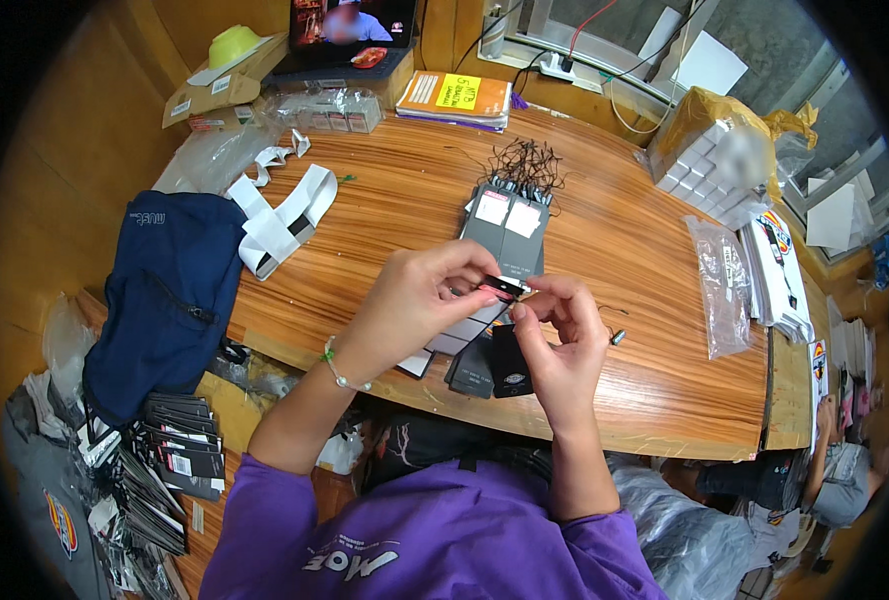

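Note:
My left hand [415, 300] is closed, its thumb and fingers pinching a small black tag [503, 286] with a reddish part under it. Close to the tag's right end, my right hand [570, 345] is closed in a pinch; what its fingertips hold is too small to make out. Below the hands lies a black square tag [511, 362], beside a dark grey tag [473, 368]. Beyond them are stacked grey hang tags [503, 240] with white stickers and a tangle of black cords [527, 168]. A small bullet-shaped cord end [618, 338] is right of my right hand.
On the left are a navy cloth item [170, 300], white elastic straps [290, 220] and piled black tags [180, 450]. Notebooks [455, 98] and a screen [353, 25] stand at the back. To the right are bagged white boxes [705, 165], a clear bag [720, 285] and white printed stacks [770, 275].

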Demonstrator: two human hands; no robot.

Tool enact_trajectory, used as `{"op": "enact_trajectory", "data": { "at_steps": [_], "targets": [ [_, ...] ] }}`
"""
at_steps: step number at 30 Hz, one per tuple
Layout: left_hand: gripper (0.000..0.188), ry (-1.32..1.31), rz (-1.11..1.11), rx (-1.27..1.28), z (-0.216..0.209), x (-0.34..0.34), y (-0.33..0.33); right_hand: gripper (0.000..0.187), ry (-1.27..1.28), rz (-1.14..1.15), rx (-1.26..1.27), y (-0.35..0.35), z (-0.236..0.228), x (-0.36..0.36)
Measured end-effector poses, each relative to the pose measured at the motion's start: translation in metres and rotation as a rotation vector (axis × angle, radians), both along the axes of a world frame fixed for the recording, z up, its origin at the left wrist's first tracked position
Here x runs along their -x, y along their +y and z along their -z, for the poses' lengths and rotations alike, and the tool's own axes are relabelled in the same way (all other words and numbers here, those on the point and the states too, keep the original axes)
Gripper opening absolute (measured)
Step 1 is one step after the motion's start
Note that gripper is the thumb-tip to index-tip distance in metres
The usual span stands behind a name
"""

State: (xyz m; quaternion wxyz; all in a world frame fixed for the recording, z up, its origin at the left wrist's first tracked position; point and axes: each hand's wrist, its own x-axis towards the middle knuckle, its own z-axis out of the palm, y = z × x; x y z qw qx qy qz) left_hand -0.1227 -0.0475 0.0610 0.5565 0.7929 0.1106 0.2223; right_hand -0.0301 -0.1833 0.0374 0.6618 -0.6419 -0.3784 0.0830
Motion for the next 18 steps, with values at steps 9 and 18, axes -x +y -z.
{"op": "enact_trajectory", "data": {
  "at_steps": [9,18],
  "targets": [
    [0.018,-0.046,-0.013,-0.139,-0.002,-0.001,-0.014,0.022,-0.07,0.039,0.023,-0.007,-0.001,0.001],
    [0.013,-0.011,-0.054,-0.154,0.003,-0.003,-0.021,0.021,0.123,-0.153,-0.018,-0.016,0.005,0.0]
  ]
}}
